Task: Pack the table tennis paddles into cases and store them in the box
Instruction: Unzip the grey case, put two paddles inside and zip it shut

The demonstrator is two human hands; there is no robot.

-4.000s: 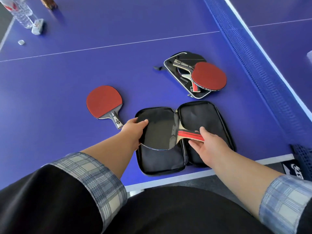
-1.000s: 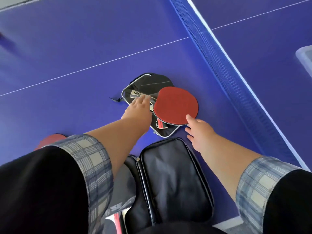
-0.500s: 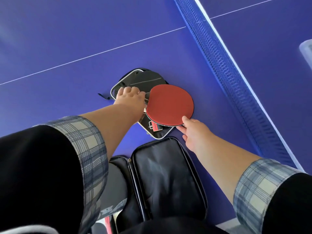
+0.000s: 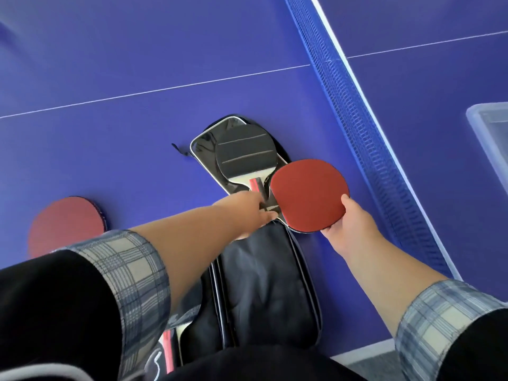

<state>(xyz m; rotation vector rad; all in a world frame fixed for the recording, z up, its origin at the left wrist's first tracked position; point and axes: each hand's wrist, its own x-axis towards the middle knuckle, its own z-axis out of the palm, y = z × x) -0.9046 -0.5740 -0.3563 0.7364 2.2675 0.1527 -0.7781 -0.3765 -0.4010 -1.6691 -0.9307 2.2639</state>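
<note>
Red paddle (image 4: 309,195) overlaps the lower right edge of a slim white-trimmed case (image 4: 203,144), its rim pinched by the right hand (image 4: 350,225), thumb on the red face and fingers underneath. A black paddle (image 4: 244,152) lies inside that slim case. The left hand (image 4: 251,213) reaches to its handle, but I cannot tell whether the fingers grasp it. Just nearer, a larger black case (image 4: 264,284) lies open. A third paddle (image 4: 66,224), red side up, lies flat at the left of the blue bench (image 4: 110,64). Past the net (image 4: 357,119) stands a clear box (image 4: 492,127).
</note>
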